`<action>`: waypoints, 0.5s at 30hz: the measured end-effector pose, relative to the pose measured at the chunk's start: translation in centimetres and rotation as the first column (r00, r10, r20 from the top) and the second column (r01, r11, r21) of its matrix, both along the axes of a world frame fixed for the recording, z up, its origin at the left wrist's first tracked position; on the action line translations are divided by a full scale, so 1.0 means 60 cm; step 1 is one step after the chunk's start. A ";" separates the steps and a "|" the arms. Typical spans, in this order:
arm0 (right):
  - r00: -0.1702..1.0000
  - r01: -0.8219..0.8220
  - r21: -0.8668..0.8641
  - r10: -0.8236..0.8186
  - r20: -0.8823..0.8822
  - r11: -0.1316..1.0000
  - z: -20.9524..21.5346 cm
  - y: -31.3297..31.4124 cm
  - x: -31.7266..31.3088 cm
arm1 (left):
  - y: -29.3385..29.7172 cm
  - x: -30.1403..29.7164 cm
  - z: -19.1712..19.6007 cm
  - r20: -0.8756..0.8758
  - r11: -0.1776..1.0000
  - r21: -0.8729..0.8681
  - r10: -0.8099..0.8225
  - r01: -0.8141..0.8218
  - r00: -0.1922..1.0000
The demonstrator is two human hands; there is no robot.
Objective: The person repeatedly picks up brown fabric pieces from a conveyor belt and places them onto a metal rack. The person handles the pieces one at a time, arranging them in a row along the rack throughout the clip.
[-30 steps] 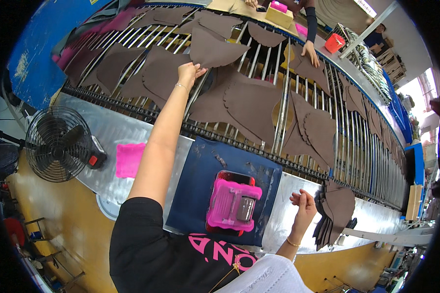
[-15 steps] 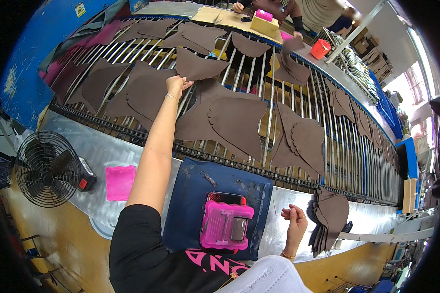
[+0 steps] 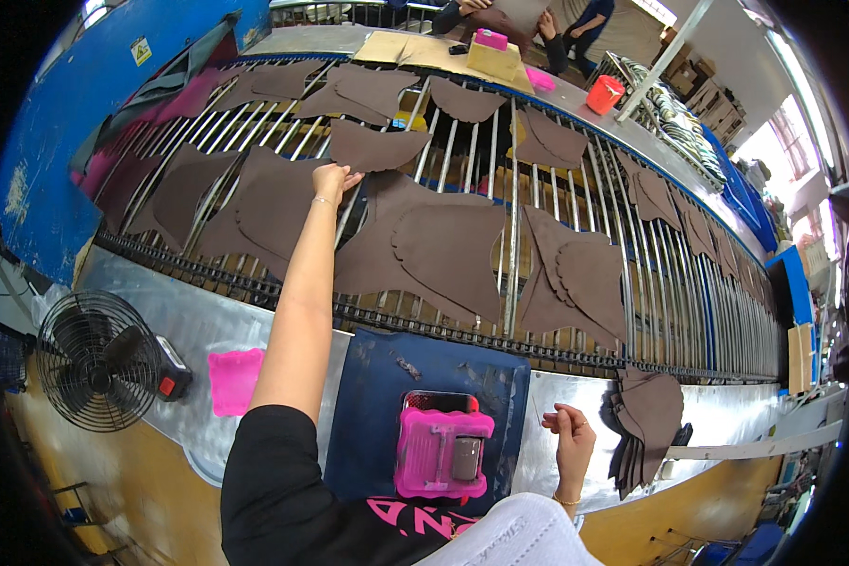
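Observation:
My left hand (image 3: 333, 178) reaches far out over a roller conveyor (image 3: 500, 189) and pinches the near edge of a brown leather piece (image 3: 373, 148). Many similar brown cut pieces lie spread on the rollers, among them a large scalloped one (image 3: 448, 255). My right hand (image 3: 570, 429) hovers low by the metal bench edge with fingers loosely curled and nothing visible in it. It is just left of a stack of brown pieces (image 3: 646, 424). A pink roller tray (image 3: 441, 451) sits on a dark blue mat (image 3: 424, 377) in front of me.
A black fan (image 3: 99, 358) stands at the lower left beside a pink pad (image 3: 234, 379). Across the conveyor, other people sit at a bench with a cardboard box (image 3: 493, 58) and a red cup (image 3: 605, 93). A blue wall (image 3: 57, 113) bounds the left.
My left arm stays stretched out on the same brown piece while the view shifted and the pieces moved along the rollers. My right hand lowered slightly beside the stack.

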State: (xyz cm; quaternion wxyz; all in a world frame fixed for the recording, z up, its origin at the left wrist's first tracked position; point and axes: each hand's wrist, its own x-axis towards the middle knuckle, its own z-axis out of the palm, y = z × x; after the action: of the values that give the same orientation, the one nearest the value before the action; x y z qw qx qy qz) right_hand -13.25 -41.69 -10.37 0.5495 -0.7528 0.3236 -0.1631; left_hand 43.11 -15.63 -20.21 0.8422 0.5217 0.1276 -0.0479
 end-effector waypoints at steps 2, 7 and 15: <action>1.000 0.008 0.000 -0.008 -0.002 1.000 0.001 -0.001 -0.006 | -0.007 -0.015 0.011 -0.026 0.997 0.063 0.041 -0.040 0.999; 1.000 -0.005 -0.031 0.005 -0.008 1.000 -0.007 -0.008 -0.007 | 0.018 -0.010 0.022 0.041 0.987 0.145 0.057 -0.062 0.998; 0.999 -0.040 -0.073 0.039 -0.023 0.997 -0.006 -0.005 -0.008 | 0.041 -0.048 0.056 -0.027 0.980 0.188 0.065 -0.059 0.997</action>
State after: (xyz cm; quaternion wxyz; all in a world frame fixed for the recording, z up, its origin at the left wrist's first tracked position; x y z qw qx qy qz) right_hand -13.74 -41.98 -10.76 0.5212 -0.7804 0.3083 -0.1557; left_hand 40.26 -13.18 -16.85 0.7881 0.5936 0.1619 -0.0180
